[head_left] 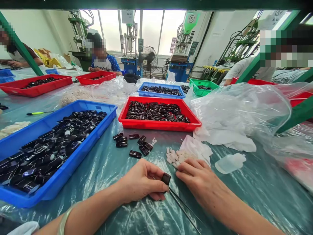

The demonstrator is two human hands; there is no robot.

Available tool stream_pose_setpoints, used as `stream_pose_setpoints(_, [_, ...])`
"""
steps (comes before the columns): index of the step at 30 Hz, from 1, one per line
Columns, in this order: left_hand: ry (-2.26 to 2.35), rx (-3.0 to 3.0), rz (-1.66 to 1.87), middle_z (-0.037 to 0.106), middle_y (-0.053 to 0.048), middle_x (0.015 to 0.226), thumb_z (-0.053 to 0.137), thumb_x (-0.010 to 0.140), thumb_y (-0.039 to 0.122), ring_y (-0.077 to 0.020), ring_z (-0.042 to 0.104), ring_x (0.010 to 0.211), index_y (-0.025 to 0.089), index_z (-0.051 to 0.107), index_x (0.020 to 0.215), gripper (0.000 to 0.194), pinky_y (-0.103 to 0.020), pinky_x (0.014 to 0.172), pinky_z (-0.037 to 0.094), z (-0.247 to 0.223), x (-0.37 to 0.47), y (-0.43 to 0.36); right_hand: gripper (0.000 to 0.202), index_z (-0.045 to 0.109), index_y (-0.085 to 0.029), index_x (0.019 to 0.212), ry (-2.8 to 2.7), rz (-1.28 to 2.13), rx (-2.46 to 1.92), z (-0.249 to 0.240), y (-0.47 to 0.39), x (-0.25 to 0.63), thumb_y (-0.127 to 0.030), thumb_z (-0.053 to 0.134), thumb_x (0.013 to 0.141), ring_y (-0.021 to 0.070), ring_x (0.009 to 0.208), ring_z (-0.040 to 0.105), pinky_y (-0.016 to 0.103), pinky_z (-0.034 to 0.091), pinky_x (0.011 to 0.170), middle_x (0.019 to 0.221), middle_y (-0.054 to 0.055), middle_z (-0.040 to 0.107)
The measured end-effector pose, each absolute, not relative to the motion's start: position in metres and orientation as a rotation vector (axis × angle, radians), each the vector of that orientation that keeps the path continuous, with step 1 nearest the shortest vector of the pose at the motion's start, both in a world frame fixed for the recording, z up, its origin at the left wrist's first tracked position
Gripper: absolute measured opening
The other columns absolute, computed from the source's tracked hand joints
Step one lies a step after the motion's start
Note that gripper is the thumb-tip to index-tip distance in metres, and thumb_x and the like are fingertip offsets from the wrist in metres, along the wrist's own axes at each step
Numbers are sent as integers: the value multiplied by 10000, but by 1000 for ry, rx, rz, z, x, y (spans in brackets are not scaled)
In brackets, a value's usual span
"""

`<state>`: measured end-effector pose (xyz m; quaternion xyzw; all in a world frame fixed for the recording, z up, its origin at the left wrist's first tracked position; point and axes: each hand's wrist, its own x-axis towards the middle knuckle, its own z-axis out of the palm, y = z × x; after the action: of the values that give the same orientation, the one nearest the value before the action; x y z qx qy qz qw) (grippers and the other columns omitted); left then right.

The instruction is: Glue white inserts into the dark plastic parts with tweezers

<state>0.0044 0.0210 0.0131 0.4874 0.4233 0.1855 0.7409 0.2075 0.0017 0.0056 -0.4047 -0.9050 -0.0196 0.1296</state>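
Shiny clear plastic covers the blue-green table (132,223), and a big fan (147,59) stands by the windows at the back. The left hand (137,182) has its thumb and fingers pinched on one small black piece (166,178), with no gap left around it. Two thin metal rods (181,205) run from beside that piece down to the bottom; they may be tweezers, but I can't be sure. The right hand (200,182) has bent fingers reaching to a little heap of small white bits (174,156). Its fingertips are hidden, so I can't tell if they pinch one.

Past the hands, a few loose black pieces (135,154) lie on the plastic, with a crumpled thin bag (195,148) beside the white heap and a small cloudy bottle (230,163) to the right. Behind them sits a red tray (158,125) with lots of black pieces. On the left, a long blue tray (80,153) has a big heap too.

Work looks partway along: one piece is in the fingers, a few are out, and plenty of white bits remain. Which tray has finished ones, I can't tell.
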Motion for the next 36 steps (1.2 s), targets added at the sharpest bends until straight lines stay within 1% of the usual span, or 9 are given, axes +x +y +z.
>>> stream_pose_setpoints(7, [907,1049,379,602,-22,569,691,587,246,-91,576,522,85,656,701,200,-181,522,449,10,3,20,230,570,-197,708,-2639,-2,-1177,5,6,211,-34,456,823,165,744,510,308,368,696,770,20,572])
stream_pose_setpoints(12, [912,1036,360,597,-20,576,709,571,267,-103,584,537,89,660,711,231,-200,539,458,9,5,20,243,569,-199,697,-2653,24,-1180,10,8,219,-134,422,880,155,691,506,306,376,668,717,20,553])
stream_pose_setpoints(16, [905,1018,353,595,-19,579,723,558,279,-114,593,551,93,658,698,242,-207,542,458,8,7,20,264,583,-198,746,-2608,35,-1160,12,8,223,-161,377,906,154,670,528,300,413,631,705,29,561])
stream_pose_setpoints(19, [905,1007,347,598,-22,581,733,552,301,-122,598,558,97,661,697,261,-208,535,456,6,8,18,188,579,-195,840,-2374,61,-1164,13,5,220,-166,403,898,148,699,563,274,458,622,760,35,596])
stream_pose_setpoints(22, [890,1020,342,598,-21,583,728,567,304,-122,596,558,96,664,710,261,-209,535,459,5,9,17,129,572,-196,908,-2172,215,-1143,13,-2,210,-140,464,868,127,714,597,224,484,619,795,23,625])
stream_pose_setpoints(24, [873,1031,345,595,-18,580,717,583,294,-119,592,555,97,668,720,245,-213,543,467,5,9,16,134,583,-199,893,-2106,357,-1122,13,-7,201,-126,477,857,113,669,598,202,481,587,754,6,623])
stream_pose_setpoints(27, [853,1040,354,600,-19,591,695,606,268,-111,587,551,101,683,754,224,-218,558,476,5,10,15,140,599,-201,850,-2051,505,-1112,12,-13,192,-136,476,858,107,604,579,200,464,537,686,-4,601])
stream_pose_setpoints(30, [849,1052,360,589,-19,585,684,615,264,-108,580,552,96,689,757,220,-215,556,473,6,11,15,145,616,-195,841,-2034,543,-1078,10,-16,189,-131,486,851,112,600,579,205,466,532,681,8,600])
stream_pose_setpoints(36, [871,1058,362,556,-7,529,689,602,284,-112,572,538,91,668,683,211,-215,549,469,9,11,14,182,659,-196,873,-1977,575,-1027,8,-17,186,-107,504,836,120,635,604,205,496,545,737,36,633])
